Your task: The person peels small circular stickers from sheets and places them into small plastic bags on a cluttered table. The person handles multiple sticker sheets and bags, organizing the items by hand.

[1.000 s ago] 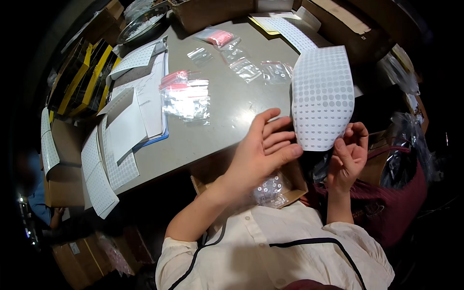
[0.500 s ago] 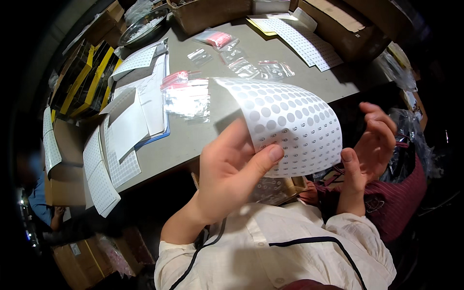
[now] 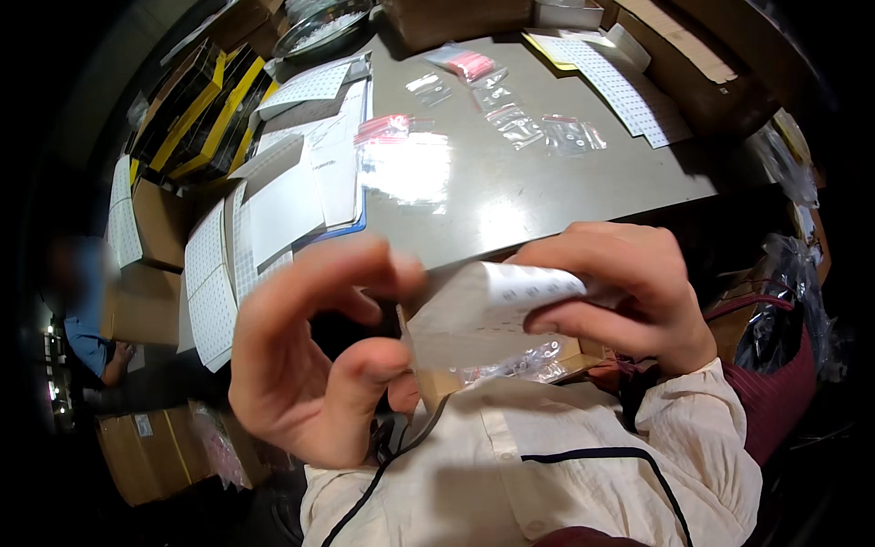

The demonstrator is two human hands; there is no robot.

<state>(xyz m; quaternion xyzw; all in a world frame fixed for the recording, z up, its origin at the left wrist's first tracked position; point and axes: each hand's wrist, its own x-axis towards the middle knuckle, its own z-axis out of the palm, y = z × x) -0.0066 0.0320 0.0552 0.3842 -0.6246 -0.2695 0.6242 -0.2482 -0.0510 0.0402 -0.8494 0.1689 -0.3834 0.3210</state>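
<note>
Head view: one person worked with two bare hands at a grey table [image 3: 583,201].
Sheet [image 3: 483,319]: it was thin and white, with rows of small printed marks, and was curled over between the hands, above a cardboard box [image 3: 578,360].
Right hand [image 3: 629,287]: it grasped the right part of the sheet, between thumb and fingers.
Left hand [image 3: 296,374]: it gripped nothing that I could see; its fingers were curved, apart from the thumb. Whether this thumb touched the sheet, I could not tell.
Small clear bags [image 3: 403,169]: they lay on the table, beside white papers [image 3: 287,214].
</note>
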